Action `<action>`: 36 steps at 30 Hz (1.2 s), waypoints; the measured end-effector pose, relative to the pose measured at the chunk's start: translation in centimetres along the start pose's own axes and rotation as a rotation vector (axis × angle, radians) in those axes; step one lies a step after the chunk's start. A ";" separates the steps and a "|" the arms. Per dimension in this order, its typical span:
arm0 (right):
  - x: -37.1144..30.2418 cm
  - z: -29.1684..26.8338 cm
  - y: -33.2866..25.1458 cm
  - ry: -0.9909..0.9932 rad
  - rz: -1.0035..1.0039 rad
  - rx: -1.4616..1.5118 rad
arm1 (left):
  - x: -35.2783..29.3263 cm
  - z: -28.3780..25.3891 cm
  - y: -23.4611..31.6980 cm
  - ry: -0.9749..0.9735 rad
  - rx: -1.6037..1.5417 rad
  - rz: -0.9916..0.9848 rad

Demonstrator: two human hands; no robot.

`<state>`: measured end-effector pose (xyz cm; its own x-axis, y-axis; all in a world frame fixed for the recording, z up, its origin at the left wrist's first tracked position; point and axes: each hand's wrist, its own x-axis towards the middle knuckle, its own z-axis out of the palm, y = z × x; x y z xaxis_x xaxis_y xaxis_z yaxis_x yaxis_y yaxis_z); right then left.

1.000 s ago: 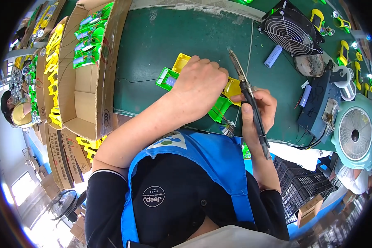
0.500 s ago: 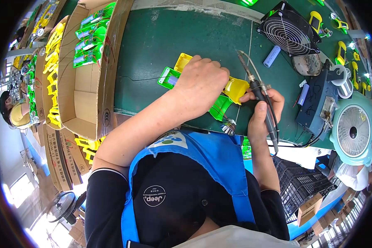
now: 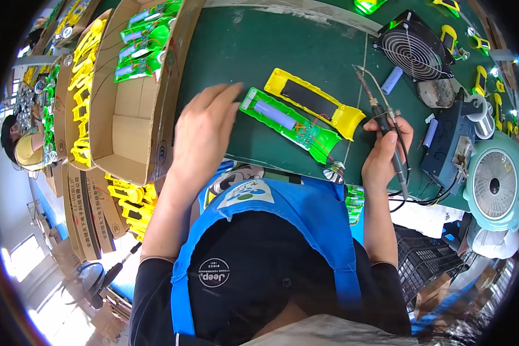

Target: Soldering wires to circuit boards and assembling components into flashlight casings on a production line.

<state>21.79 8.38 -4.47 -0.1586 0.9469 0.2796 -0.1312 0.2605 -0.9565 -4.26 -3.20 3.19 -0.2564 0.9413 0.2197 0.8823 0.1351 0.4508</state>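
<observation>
My right hand (image 3: 384, 149) is closed around a soldering iron (image 3: 375, 106), whose thin curved wire guide runs beside the tip. The tip points up and away from me. My left hand (image 3: 205, 130) is at the left end of a green flashlight half-shell (image 3: 323, 144), fingers stretched out and empty; I cannot tell if the fingertips touch it. The green shell holds a lilac battery cell (image 3: 275, 114), a small green circuit board (image 3: 307, 135) and red wires. A round silver lamp head (image 3: 333, 174) hangs at its near end. Behind it lies a yellow half-shell (image 3: 282, 81) with a black strip.
At left stands a cardboard box (image 3: 130, 124) with several wired green shells (image 3: 141, 49). A black fan (image 3: 409, 52), a loose lilac cell (image 3: 392, 81), a blue soldering station (image 3: 444, 135), a solder spool (image 3: 483, 124) and a mint-green fan (image 3: 494, 179) stand at right.
My left hand has moved left, off the shells, and its fingers have straightened. The green and yellow shells now show in full. My right hand still holds the soldering iron.
</observation>
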 end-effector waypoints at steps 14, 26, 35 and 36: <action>-0.4 -3.6 -3.4 -0.295 0.391 0.144 | 2.5 3.4 1.4 -0.322 -0.261 0.476; 1.7 -3.7 -3.8 -0.431 0.533 0.077 | 2.5 3.2 4.1 -0.341 -0.118 0.288; 1.9 -3.2 -4.2 -0.508 0.504 -0.041 | 2.1 3.7 4.0 -0.287 -0.091 0.279; 1.8 -3.2 -4.1 -0.521 0.467 -0.059 | 2.0 3.8 4.0 -0.288 -0.091 0.277</action>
<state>25.19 9.62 -0.32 -0.6355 0.7526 -0.1726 0.1161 -0.1279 -0.9850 0.23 0.37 2.18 0.1183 0.9881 0.0985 0.8606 -0.1515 0.4862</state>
